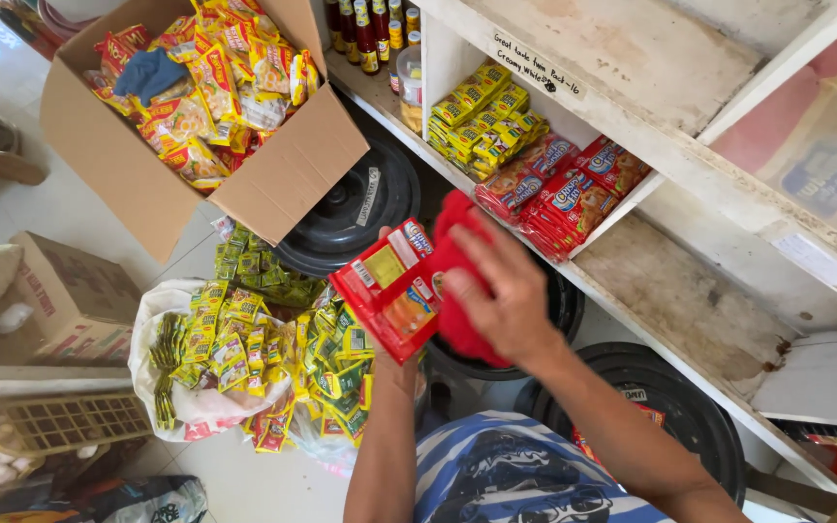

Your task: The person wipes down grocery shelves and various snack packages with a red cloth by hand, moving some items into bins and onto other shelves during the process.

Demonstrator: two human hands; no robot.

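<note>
1. A flat red pack of sachets with a yellow panel (pixel 389 288) is held up at the centre of the frame, just below the edge of the white wooden shelf (pixel 670 291).
2. The pack is gripped from below by the left hand (pixel 391 360), of which little more than the wrist and a fingertip is seen behind it.
3. A crumpled red cloth (pixel 457 254) is pressed against the right side of the pack by the right hand (pixel 501 295), whose fingers are curled over the cloth.
4. The two hands are thus brought close together, each clamped on its own thing, with cloth and pack touching.
5. Similar red packs (pixel 573 194) are stacked on the shelf at upper right of centre, beside a stack of yellow-and-green packets (pixel 481 116).
6. An open brown cardboard box of yellow and red sachets (pixel 128 165) is seen at the upper left, resting above a round black lid (pixel 351 218).
7. Strips of green and yellow sachets on a white plastic bag (pixel 244 339) are spread on the floor at lower left.
</note>
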